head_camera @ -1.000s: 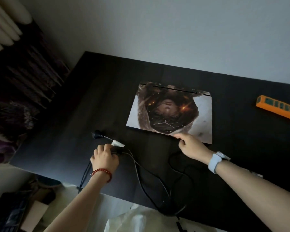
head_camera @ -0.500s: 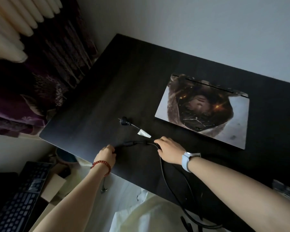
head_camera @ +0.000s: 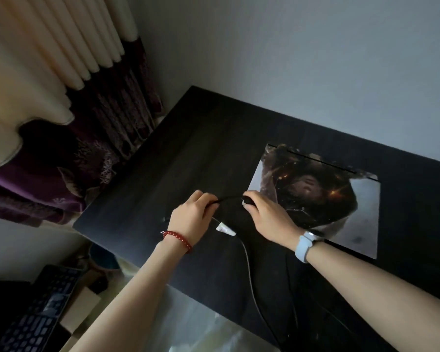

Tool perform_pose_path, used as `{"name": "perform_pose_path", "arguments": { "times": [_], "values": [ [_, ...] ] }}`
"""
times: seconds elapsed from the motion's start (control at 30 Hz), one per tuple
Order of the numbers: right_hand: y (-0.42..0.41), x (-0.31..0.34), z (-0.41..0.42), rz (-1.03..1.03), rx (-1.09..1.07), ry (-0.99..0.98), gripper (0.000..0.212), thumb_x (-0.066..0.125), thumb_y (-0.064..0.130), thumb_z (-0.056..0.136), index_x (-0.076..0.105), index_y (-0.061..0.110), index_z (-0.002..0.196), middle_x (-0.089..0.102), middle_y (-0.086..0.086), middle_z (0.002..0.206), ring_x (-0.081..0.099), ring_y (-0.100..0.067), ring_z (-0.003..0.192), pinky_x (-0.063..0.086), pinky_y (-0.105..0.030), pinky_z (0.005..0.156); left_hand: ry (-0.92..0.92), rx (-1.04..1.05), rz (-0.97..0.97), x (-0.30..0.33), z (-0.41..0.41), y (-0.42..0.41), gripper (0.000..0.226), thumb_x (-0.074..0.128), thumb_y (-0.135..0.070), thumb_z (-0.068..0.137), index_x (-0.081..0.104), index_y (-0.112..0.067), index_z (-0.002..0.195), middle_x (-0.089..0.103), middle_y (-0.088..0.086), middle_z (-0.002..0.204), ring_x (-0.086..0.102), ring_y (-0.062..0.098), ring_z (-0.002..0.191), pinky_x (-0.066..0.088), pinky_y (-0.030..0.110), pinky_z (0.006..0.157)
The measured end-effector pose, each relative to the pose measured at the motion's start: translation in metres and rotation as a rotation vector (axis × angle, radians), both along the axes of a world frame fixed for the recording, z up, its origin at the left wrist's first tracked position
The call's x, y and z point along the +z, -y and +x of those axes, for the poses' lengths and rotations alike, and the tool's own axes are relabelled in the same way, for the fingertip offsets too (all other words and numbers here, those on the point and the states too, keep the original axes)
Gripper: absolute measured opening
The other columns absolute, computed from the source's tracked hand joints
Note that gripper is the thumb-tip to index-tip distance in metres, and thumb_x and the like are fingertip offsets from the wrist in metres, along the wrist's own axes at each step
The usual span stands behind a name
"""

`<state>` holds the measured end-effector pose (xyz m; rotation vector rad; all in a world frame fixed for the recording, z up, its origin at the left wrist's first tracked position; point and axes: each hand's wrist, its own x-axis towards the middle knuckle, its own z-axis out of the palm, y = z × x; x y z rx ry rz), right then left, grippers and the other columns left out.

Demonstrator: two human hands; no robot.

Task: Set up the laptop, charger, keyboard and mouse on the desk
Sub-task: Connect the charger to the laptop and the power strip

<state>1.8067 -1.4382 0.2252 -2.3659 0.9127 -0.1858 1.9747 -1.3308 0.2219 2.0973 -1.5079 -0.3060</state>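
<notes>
A closed laptop (head_camera: 341, 199) with a picture skin on its lid lies on the dark desk (head_camera: 201, 148), right of centre. Both hands hold the black charger cable (head_camera: 249, 270) just left of the laptop. My left hand (head_camera: 191, 217), red bead bracelet on the wrist, pinches one stretch of cable. My right hand (head_camera: 267, 214), with a pale blue watch, grips a black plug end beside the laptop's left edge. A white tag (head_camera: 225, 228) on the cable lies between my wrists. A dark keyboard (head_camera: 36, 313) sits low at the bottom left, off the desk. No mouse is visible.
Cream and purple curtains (head_camera: 61, 110) hang at the left beside the desk's corner. A grey wall runs behind the desk. Cardboard and dark items lie on the floor near the keyboard. Pale fabric (head_camera: 201, 326) shows below the desk's near edge.
Both hands have moved up from the desk's near edge and lifted the cable between them; the right hand now grips the plug end. The view has swung left, so the laptop sits further right.
</notes>
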Motion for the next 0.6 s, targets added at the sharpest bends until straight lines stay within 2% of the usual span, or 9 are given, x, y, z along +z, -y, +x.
{"name": "perform_pose_path", "arguments": {
  "times": [0.13,0.27,0.33,0.43,0.47,0.53,0.6],
  "values": [
    [0.044,0.038,-0.039,-0.253,-0.052,-0.039,0.033,0.042,0.028,0.097,0.046,0.019,0.128,0.056,-0.003,0.125,0.062,-0.028,0.099,0.051,-0.043,0.079,0.052,-0.081,-0.003,0.015,-0.011,0.039,0.021,0.047,-0.027,0.094,0.061,-0.016,0.105,0.060,0.002,0.097,0.061,0.025,0.083,0.048,0.034,0.065],
    [0.078,0.066,-0.095,-0.462,-0.134,-0.242,0.035,0.037,0.033,0.098,0.044,0.024,0.130,0.055,-0.002,0.123,0.063,-0.029,0.093,0.049,-0.038,0.068,0.039,-0.261,0.041,0.024,-0.034,0.083,0.020,0.044,-0.025,0.094,0.060,-0.014,0.102,0.059,0.004,0.097,0.058,0.024,0.088,0.048,0.038,0.074],
    [0.089,0.074,-0.126,-0.516,-0.165,-0.340,0.035,0.036,0.033,0.098,0.042,0.025,0.132,0.055,-0.001,0.118,0.062,-0.026,0.093,0.047,-0.035,0.064,0.012,-0.336,0.057,0.029,-0.048,0.104,0.020,0.045,-0.024,0.094,0.060,-0.015,0.103,0.057,0.001,0.097,0.058,0.022,0.087,0.049,0.036,0.074],
    [0.105,0.081,-0.180,-0.533,-0.249,-0.478,0.035,0.037,0.030,0.099,0.038,0.025,0.133,0.052,-0.001,0.110,0.058,-0.019,0.090,0.032,-0.024,0.053,0.007,-0.414,0.074,0.036,-0.074,0.137,0.020,0.044,-0.026,0.094,0.060,-0.019,0.105,0.057,0.000,0.101,0.059,0.022,0.088,0.049,0.037,0.077],
    [0.110,0.081,-0.199,-0.533,-0.299,-0.518,0.035,0.038,0.028,0.098,0.037,0.025,0.134,0.051,-0.001,0.110,0.056,-0.019,0.091,0.029,-0.024,0.052,0.023,-0.434,0.079,0.037,-0.084,0.149,0.021,0.044,-0.028,0.094,0.059,-0.020,0.105,0.057,0.001,0.102,0.059,0.023,0.090,0.048,0.038,0.079],
    [0.118,0.080,-0.233,-0.510,-0.409,-0.587,0.038,0.043,0.023,0.096,0.037,0.025,0.134,0.049,-0.003,0.114,0.053,-0.020,0.097,0.034,-0.027,0.058,0.053,-0.472,0.109,0.042,-0.106,0.169,0.024,0.041,-0.031,0.095,0.058,-0.021,0.110,0.057,0.003,0.106,0.059,0.026,0.094,0.047,0.037,0.080],
    [0.128,0.077,-0.255,-0.445,-0.493,-0.676,0.043,0.049,0.019,0.093,0.037,0.025,0.134,0.048,-0.003,0.120,0.050,-0.021,0.106,0.042,-0.031,0.074,0.045,-0.521,0.146,0.046,-0.129,0.186,0.026,0.040,-0.030,0.096,0.056,-0.024,0.116,0.056,0.004,0.113,0.057,0.026,0.101,0.046,0.036,0.084]
  ]
}}
